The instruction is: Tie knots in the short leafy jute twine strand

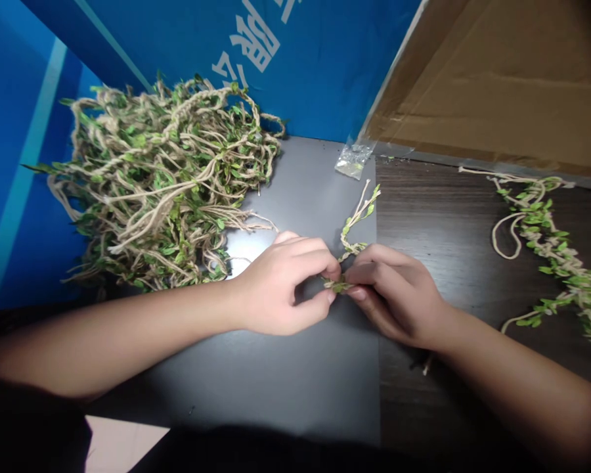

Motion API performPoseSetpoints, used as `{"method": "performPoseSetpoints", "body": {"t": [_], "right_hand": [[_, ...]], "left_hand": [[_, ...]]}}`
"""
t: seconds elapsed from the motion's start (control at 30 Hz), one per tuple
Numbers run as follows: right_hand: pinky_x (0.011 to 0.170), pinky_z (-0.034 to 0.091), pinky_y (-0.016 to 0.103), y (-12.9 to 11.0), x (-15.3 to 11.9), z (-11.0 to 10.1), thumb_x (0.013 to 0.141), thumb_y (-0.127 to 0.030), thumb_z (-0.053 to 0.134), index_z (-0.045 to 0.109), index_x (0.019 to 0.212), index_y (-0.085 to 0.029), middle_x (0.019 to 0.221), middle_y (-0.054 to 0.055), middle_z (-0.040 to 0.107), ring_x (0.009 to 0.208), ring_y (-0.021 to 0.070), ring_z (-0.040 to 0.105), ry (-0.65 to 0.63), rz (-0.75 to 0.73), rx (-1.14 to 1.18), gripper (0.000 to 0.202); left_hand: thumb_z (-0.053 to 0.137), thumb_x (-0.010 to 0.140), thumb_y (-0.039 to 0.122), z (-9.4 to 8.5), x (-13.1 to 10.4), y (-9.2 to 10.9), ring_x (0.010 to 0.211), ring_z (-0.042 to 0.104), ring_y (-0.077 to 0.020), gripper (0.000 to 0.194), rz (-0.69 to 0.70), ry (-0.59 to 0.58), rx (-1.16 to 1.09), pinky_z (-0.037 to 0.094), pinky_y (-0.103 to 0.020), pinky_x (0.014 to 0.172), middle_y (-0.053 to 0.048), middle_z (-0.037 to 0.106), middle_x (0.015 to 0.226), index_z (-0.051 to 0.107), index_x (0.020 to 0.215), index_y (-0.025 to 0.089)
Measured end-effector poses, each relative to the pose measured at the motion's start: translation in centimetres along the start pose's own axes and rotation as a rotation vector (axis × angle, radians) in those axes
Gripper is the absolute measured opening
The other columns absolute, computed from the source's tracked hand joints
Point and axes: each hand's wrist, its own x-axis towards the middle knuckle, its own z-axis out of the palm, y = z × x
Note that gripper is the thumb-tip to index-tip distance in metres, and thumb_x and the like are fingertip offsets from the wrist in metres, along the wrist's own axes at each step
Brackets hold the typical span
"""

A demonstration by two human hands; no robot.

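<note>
Head view, left hand (280, 282) and right hand (394, 292) grip pinching leafy twine piece (354, 226), mat edge (377, 368) beneath, bare mat ahead.

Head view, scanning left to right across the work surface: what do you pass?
Pile of leafy jute twine → left hand → short leafy twine piece pinched by both hands → right hand → loose leafy twine strand.
</note>
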Motion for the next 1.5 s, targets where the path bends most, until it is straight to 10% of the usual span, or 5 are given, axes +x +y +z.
{"method": "performPoseSetpoints", "body": {"t": [0.6, 1.13, 1.5], "right_hand": [[0.064, 0.052, 0.032, -0.7, 0.7, -0.9, 0.088, -0.012, 0.067, 0.048, 0.065, -0.02, 0.075, 0.007, 0.069, 0.07, 0.0162, 0.056, 0.06, -0.111, -0.042, 0.031], [0.057, 0.034, 0.032, -0.1, 0.0, -0.2, 0.092, -0.025, 0.067, 0.064, 0.102, -0.018, 0.066, -0.002, 0.048, 0.06, 0.0147, 0.043, 0.015, -0.039, -0.206, 0.012], [0.07, 0.045, 0.037, -0.3, 0.0, -0.2, 0.087, -0.017, 0.07, 0.055, 0.081, -0.02, 0.07, 0.002, 0.06, 0.076, 0.0185, 0.048, 0.013, -0.021, -0.242, 0.016]], "left_hand": [[0.061, 0.1, 0.028, 0.2, 0.1, -0.5, 0.081, 0.058, -0.0107, 0.013, -0.059, 0.147, -0.061, 0.043, -0.027, 0.081, 0.002, 0.064, 0.086, 0.063, 0.093, 0.017], [0.054, 0.102, 0.025, 0.2, 0.2, -0.6, 0.081, 0.055, -0.0129, 0.013, -0.054, 0.209, -0.054, 0.043, -0.027, 0.076, -0.001, 0.06, 0.086, 0.058, 0.093, 0.016], [0.054, 0.102, 0.021, 0.1, 0.2, -0.8, 0.086, 0.055, -0.0128, 0.007, -0.033, 0.332, -0.177, 0.045, -0.028, 0.083, -0.003, 0.057, 0.091, 0.056, 0.097, 0.016]]}}
